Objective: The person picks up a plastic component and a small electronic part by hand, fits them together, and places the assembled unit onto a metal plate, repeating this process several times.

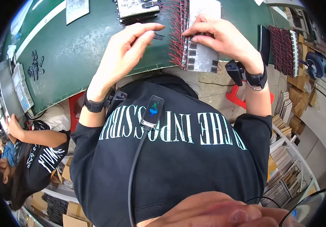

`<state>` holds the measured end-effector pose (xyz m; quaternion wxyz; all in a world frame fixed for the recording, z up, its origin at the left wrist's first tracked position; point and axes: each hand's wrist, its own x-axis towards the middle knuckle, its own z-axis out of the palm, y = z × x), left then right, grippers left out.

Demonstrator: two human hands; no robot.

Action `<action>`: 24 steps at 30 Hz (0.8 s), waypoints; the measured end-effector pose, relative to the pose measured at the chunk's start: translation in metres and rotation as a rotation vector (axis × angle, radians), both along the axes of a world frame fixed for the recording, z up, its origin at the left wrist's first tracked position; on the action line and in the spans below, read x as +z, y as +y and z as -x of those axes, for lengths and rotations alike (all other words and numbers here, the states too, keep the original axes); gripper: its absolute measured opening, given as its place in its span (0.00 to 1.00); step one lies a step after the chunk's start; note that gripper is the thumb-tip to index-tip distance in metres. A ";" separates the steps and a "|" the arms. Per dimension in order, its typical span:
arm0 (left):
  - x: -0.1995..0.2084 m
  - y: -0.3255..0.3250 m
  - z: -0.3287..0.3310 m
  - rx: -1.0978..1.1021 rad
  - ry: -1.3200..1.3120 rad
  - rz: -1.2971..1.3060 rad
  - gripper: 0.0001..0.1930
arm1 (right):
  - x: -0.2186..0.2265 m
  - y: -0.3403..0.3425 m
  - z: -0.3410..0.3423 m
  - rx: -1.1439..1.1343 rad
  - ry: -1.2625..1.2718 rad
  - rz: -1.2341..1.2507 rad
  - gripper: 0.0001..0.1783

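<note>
My left hand [127, 49] hovers over the green table, index finger and thumb stretched out with a gap between them. A small dark piece [158, 36] shows just beside the thumb tip; whether it touches is unclear. Across a flat silvery plate [206, 56] reaches my right hand [218, 34], its thumb and fingertips closed at a small black part [191, 39] near the plate's left side. Several like black parts [191, 53] sit in a row down that side. Thin red and black wires [176, 41] fan out leftward from the row.
A metal block [138, 9] with a black device on it stands at the far edge of view. Loose black parts [36, 66] lie on the green table [72, 56] at left. Another wired plate [284, 51] is at right. A co-worker [34, 151] sits at left; a red stool [233, 96] stands below the table.
</note>
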<state>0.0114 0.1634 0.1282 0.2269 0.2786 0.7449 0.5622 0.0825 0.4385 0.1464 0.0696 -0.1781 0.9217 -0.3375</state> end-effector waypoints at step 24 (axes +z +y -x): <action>-0.008 0.038 -0.002 0.008 -0.383 -0.239 0.17 | 0.005 -0.032 -0.025 -0.511 -0.217 1.017 0.10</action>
